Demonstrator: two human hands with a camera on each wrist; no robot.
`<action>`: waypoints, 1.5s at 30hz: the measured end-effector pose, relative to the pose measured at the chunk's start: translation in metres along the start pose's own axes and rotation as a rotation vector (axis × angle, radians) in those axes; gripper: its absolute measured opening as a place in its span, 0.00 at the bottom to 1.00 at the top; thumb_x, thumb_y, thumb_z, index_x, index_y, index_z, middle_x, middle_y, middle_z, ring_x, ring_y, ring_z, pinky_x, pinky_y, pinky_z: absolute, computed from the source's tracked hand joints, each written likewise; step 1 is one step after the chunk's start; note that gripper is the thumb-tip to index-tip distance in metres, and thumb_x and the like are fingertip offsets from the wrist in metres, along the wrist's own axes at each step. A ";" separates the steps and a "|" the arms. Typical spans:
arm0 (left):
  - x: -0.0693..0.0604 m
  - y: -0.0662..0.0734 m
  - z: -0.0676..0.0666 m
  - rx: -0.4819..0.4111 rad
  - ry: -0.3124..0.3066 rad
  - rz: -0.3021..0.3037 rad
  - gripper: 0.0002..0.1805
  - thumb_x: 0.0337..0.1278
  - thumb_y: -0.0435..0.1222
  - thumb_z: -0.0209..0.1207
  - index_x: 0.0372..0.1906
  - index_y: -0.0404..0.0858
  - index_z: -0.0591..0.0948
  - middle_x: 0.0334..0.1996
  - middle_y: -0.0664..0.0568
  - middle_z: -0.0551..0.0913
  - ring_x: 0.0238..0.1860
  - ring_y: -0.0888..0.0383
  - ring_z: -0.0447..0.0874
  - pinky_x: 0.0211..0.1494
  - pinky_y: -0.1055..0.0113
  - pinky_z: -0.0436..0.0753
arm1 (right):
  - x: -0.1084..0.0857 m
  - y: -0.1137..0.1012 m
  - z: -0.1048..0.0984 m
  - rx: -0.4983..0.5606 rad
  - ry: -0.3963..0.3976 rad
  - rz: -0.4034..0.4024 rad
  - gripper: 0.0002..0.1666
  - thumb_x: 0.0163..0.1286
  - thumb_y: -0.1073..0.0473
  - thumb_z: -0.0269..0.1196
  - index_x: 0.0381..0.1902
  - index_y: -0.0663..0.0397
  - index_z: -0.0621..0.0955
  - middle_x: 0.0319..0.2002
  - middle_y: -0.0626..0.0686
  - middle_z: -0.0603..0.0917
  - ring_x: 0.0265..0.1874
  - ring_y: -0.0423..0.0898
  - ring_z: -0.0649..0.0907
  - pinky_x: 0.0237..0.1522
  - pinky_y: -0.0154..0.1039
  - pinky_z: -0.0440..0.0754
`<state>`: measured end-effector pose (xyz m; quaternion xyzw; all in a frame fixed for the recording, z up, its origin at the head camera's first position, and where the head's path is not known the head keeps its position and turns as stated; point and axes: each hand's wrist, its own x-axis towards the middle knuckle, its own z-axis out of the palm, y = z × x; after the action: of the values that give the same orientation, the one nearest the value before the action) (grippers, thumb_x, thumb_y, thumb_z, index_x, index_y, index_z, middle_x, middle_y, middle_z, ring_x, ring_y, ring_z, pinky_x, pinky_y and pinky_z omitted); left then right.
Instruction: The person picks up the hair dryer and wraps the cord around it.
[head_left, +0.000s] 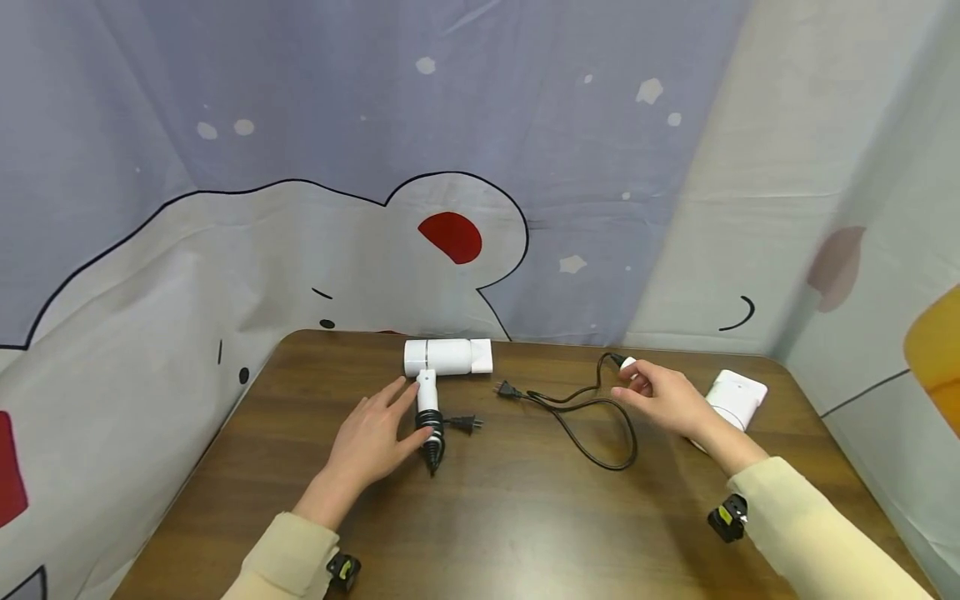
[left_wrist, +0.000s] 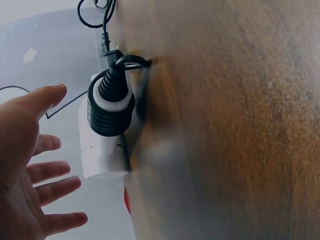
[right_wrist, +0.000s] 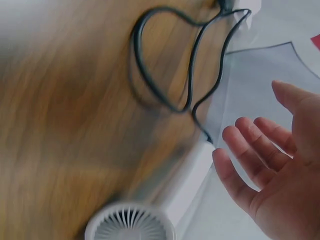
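A white hair dryer lies at the back of the table, its black cord wound round the handle. Beside that handle my left hand hovers with fingers spread; the left wrist view shows a gap between palm and cord. Farther right lies a second white hair dryer, its middle hidden behind my right hand. In the right wrist view its grille faces the camera, and the fingers hang loosely curved near the handle, holding nothing. Its loose black cord loops leftward.
A plug ends the loose cord between the two dryers. Another plug sticks out from the wound cord. Printed fabric hangs behind the brown wooden table and along its sides.
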<state>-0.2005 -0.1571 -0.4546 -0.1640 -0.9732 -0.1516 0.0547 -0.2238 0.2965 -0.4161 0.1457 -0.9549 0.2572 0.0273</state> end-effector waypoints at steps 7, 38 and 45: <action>0.001 0.002 -0.002 0.013 0.015 0.019 0.43 0.68 0.56 0.69 0.80 0.40 0.71 0.79 0.37 0.68 0.74 0.35 0.72 0.76 0.34 0.67 | 0.001 0.016 -0.013 -0.210 -0.023 0.004 0.25 0.75 0.49 0.70 0.56 0.64 0.82 0.40 0.55 0.88 0.37 0.53 0.87 0.38 0.55 0.83; -0.003 0.003 0.000 0.012 -0.010 0.013 0.43 0.69 0.57 0.67 0.80 0.41 0.71 0.79 0.38 0.69 0.73 0.34 0.74 0.76 0.36 0.67 | 0.014 0.052 -0.050 -0.468 -0.203 0.092 0.37 0.75 0.46 0.67 0.66 0.72 0.77 0.59 0.71 0.84 0.59 0.72 0.82 0.55 0.69 0.81; -0.006 0.004 -0.001 0.009 -0.010 0.010 0.43 0.68 0.57 0.68 0.80 0.41 0.71 0.78 0.38 0.69 0.73 0.34 0.74 0.76 0.36 0.68 | 0.025 0.059 -0.053 -0.385 -0.285 0.083 0.38 0.74 0.46 0.69 0.64 0.77 0.76 0.50 0.70 0.87 0.52 0.70 0.85 0.53 0.65 0.82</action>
<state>-0.1932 -0.1554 -0.4536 -0.1696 -0.9733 -0.1462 0.0511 -0.2659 0.3651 -0.3959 0.1332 -0.9857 0.0480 -0.0910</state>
